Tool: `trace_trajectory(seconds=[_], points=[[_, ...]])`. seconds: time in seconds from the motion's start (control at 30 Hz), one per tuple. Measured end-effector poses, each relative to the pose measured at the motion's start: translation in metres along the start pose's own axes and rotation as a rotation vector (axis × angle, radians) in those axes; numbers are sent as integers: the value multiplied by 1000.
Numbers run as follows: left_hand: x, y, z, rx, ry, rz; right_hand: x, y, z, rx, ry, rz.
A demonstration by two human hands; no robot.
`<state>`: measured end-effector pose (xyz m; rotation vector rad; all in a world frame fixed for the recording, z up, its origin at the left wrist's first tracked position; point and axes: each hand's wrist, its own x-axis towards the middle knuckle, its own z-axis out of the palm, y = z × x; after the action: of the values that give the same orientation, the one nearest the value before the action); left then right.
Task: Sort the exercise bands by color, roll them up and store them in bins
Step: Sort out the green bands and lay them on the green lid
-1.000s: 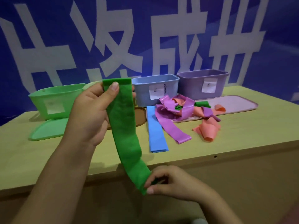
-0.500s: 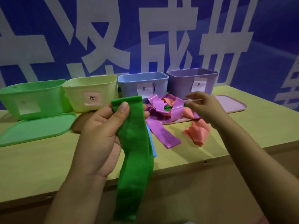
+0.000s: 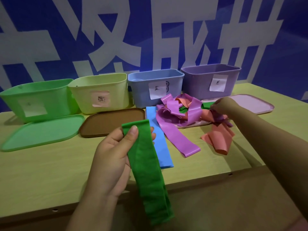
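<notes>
Green band (image 3: 146,167) hangs lengthwise downward, top end pinched in left grip (image 3: 115,157).

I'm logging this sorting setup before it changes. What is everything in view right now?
Bins: four in a back row; green bin, yellow bin, blue bin, purple bin.
Lids: three clearly seen, flat on the table; green lid, brown lid, pink lid.
Blue band: one, lying flat at centre.
Tangled pile: purple, orange and green bands; count unclear.
Green band: one, hanging from the left hand.
Table: one, yellowish.
Backdrop: blue with white characters.
Left hand: pinching the green band.
Right hand: at the pile.
</notes>
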<state>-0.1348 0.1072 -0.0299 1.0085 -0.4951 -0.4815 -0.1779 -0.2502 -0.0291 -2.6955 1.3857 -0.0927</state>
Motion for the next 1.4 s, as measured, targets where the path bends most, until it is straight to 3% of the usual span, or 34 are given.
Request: trace_trajectory(seconds=[0.1,0.23,0.43,1.0,1.23,1.4], points=[[1,-3,-3,4,-3,-13,0,-1,2,214,128,34],[1,-5,-7,7,-11,-20,-5,-11,-4,708,243,82],[-3,-2,-12,5,2,-2,-32,-45,-15,1117,302,-77],[-19,15,-5,12,76,81,-120,-85,-105,1562,335,-565],[-20,23,-5,-27,126,37,-176,-88,-131,1672,251,-791],[-22,28,-6,-47,180,45,-216,-90,-119,1668,179,-841]])
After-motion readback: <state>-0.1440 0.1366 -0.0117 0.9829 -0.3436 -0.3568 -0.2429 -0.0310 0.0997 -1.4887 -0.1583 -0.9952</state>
